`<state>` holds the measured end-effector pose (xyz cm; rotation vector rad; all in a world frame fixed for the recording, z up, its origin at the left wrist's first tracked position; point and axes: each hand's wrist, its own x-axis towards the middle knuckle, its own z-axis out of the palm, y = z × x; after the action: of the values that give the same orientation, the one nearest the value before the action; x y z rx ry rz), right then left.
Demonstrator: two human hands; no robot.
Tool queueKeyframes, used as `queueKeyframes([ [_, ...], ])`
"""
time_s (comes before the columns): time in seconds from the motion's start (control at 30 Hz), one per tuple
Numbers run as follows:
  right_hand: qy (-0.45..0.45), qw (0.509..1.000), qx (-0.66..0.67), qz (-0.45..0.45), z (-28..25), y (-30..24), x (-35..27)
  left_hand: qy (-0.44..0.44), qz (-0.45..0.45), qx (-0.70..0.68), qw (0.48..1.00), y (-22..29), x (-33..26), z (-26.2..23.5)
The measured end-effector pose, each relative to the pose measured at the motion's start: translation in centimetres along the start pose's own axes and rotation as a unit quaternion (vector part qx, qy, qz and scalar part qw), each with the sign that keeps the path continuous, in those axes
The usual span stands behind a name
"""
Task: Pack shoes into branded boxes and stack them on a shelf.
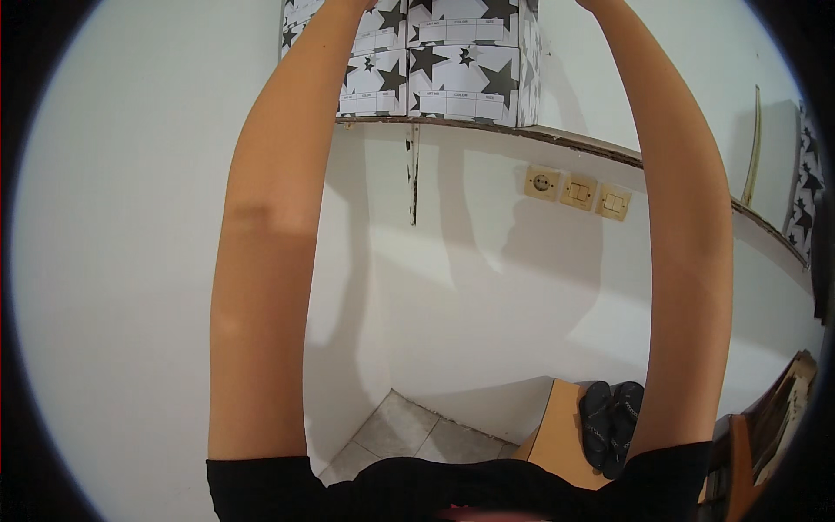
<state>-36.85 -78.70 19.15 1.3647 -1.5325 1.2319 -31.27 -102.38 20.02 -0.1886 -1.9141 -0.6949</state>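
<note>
- Load position: white star-patterned boxes (465,78) are standing stacked in two columns on the wall shelf (583,144), their fronts lining up with its worn front edge.
- Hand status: the left hand (370,3) and right hand (587,3) are reaching the top edge of view, the left crossing ahead of the boxes, the right lying to their right. The fingers are falling outside the view; whether they are gripping or spread cannot be told.
- Hazard, tipping: an upper box could slide forward if a lower one is pulled, since little ledge is showing ahead of the stack.
- Hazard, dropping: with both arms extending far upward, an uneven hold could let a box fall.
- Hazard, impact: a box falling off the right side could strike the dark sandals (596,426), which are resting on an orange-brown surface (555,426) below.
</note>
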Motion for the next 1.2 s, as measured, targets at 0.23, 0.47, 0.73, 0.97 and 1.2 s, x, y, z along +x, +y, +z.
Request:
queueKeyframes([
  [0.23, 0.045, 0.994, -0.095, -0.005, 0.7, 4.8, 3.3, -0.034, -0.034, -0.004, 0.999, -0.9, 0.4, 1.2],
  [0.47, 0.068, 0.986, -0.116, 0.103, 2.3, 3.4, 2.0, 0.097, 0.023, -0.096, 0.99, -3.3, 0.4, 2.0],
  [0.73, 0.111, 0.972, -0.196, 0.072, 3.1, 5.7, 3.9, 0.144, 0.031, -0.158, 0.976, -4.5, 1.5, 3.1],
  [0.97, 0.117, 0.971, -0.192, 0.078, 3.2, 6.5, 4.0, 0.188, -0.034, -0.086, 0.978, -3.3, 0.1, 3.8],
  [1.2, 0.122, 0.97, -0.173, 0.119, 3.5, 6.3, 3.2, 0.2, -0.064, -0.074, 0.975, -3.2, -0.5, 4.2],
])
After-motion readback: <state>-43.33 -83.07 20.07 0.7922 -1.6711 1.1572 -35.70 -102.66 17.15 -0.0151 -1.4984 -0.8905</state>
